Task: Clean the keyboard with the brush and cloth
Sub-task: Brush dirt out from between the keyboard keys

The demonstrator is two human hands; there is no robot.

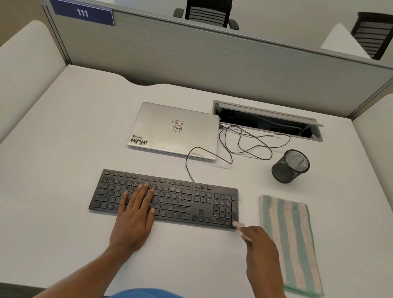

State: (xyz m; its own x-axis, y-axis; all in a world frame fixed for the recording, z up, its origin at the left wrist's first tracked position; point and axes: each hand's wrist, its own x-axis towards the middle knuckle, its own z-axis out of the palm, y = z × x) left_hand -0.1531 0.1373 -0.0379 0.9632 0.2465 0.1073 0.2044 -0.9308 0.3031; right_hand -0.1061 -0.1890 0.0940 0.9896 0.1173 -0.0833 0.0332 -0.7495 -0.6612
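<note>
Head view: keyboard (166,199) sits centre frame on the white surface (29,200). Left hand (136,212) lies flat on the keys left of centre, fingers spread, holding nothing. Right hand (260,251) pinches a small brush (239,224), its pale tip at the keyboard's lower right corner. Striped cloth (291,242) lies folded just right of the keyboard, untouched.
</note>
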